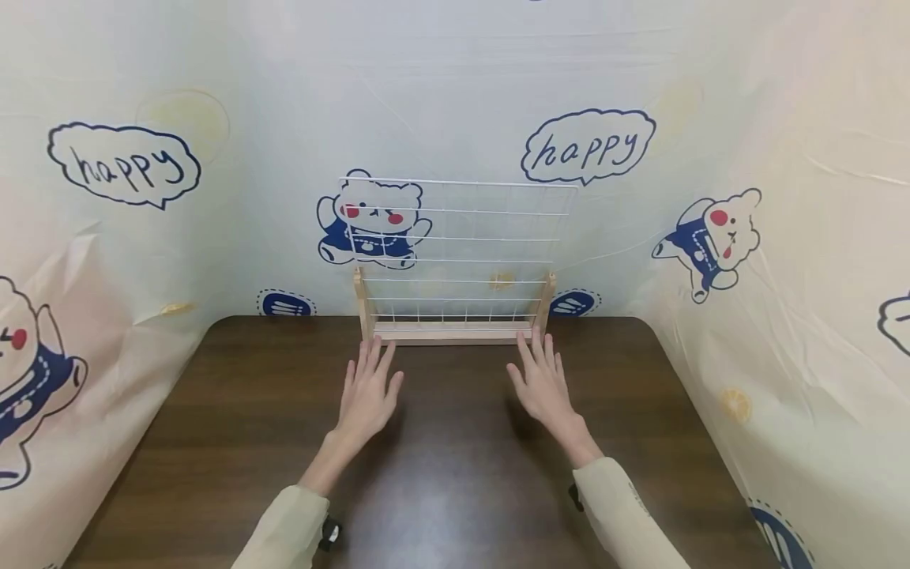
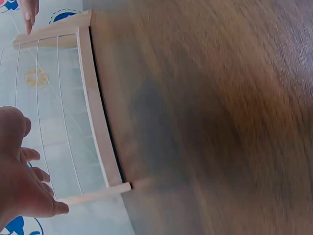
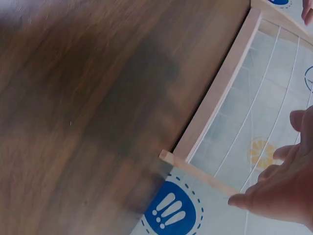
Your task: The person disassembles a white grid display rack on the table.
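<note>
A wire rack with a pale wooden base bar (image 1: 455,335) stands upright at the back edge of the table. White wires run in a grid between two wooden side posts, the left post (image 1: 365,304) and the right post (image 1: 545,304). My left hand (image 1: 368,391), fingers extended and spread, is near the rack's lower left corner. At the lower right corner my right hand (image 1: 543,379) reaches forward in the same way. Neither hand holds anything. In the left wrist view the fingers appear close to a wooden side piece (image 2: 95,196); whether they touch it I cannot tell.
The dark brown wooden table (image 1: 455,458) spreads in front of the rack. A pale cloth (image 1: 455,103) with printed bears and "happy" bubbles hangs behind the table and along both sides.
</note>
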`<state>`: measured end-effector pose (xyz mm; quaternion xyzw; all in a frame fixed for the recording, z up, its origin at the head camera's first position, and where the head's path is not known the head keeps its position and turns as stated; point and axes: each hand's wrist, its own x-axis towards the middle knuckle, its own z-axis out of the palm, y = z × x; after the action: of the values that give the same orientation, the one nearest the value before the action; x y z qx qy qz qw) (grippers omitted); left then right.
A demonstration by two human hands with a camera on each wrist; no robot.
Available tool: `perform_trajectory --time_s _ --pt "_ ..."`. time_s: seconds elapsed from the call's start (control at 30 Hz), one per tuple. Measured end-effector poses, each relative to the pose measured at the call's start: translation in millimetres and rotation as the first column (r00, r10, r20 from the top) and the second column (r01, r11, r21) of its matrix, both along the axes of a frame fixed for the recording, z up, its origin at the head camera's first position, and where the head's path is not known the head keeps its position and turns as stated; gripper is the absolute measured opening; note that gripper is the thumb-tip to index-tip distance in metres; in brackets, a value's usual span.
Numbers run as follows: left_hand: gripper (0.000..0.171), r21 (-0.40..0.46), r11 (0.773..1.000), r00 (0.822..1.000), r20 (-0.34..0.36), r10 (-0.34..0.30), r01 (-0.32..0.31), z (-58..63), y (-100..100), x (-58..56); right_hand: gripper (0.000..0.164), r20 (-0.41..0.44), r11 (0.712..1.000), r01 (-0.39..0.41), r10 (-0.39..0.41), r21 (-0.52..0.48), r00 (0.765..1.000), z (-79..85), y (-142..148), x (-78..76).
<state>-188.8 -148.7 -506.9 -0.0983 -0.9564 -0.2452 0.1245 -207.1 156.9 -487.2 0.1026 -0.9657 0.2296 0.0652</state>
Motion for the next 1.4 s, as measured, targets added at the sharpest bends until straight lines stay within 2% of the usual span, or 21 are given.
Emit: perform_trajectory --time_s 0.2,0.4,0.53,0.67,0.8,0.93,1.1,1.2,1.27,1.4 --pt "0.048 0.082 0.996 0.999 -0.027 -0.026 0.029 2.7 -17 -4.0 0.062 -0.034 0.998 -0.036 0.034 -0.049 0.999 -0.7 8 -3.8" --pt "0.039 0.193 0.978 0.994 -0.088 -0.060 0.076 5.9 -28 -4.4 0.057 -0.114 0.988 0.058 -0.074 -0.141 0.991 6.6 24 -14.4" --pt "0.038 0.252 0.965 0.995 -0.089 -0.045 0.067 10.4 -32 -7.0 0.053 -0.162 0.976 0.059 -0.094 -0.209 0.982 12.7 35 -23.2" --pt "0.036 0.310 0.949 0.993 -0.120 -0.015 0.052 17.7 -36 -13.9 0.050 -0.164 0.954 0.041 -0.093 -0.296 0.982 20.1 41 -33.3" --pt "0.031 0.358 0.931 0.987 -0.163 -0.014 0.072 25.1 -36 -23.9 0.048 -0.103 0.903 0.041 -0.094 -0.428 0.990 28.7 44 -43.7" --pt "0.027 0.401 0.909 0.978 -0.207 -0.032 0.115 31.5 -36 -37.0 0.045 -0.035 0.849 0.075 -0.109 -0.523 0.993 36.1 48 -52.2" --pt "0.026 0.456 0.880 0.971 -0.239 -0.023 0.133 35.1 -37 -49.3 0.038 -0.041 0.831 0.092 -0.137 -0.549 0.990 43.8 49 -64.4" --pt "0.026 0.473 0.872 0.971 -0.238 -0.006 0.121 34.3 -38 -53.3 0.036 -0.042 0.801 0.097 -0.150 -0.590 0.988 48.0 50 -71.9" --pt "0.025 0.489 0.866 0.972 -0.235 0.012 0.108 35.1 -39 -56.5 0.036 -0.028 0.765 0.098 -0.150 -0.636 0.988 51.2 50 -77.4" --pt "0.025 0.547 0.835 0.974 -0.214 0.078 0.053 42.5 -40 -66.3 0.041 0.000 0.666 0.079 -0.118 -0.742 0.993 61.3 51 -89.3"
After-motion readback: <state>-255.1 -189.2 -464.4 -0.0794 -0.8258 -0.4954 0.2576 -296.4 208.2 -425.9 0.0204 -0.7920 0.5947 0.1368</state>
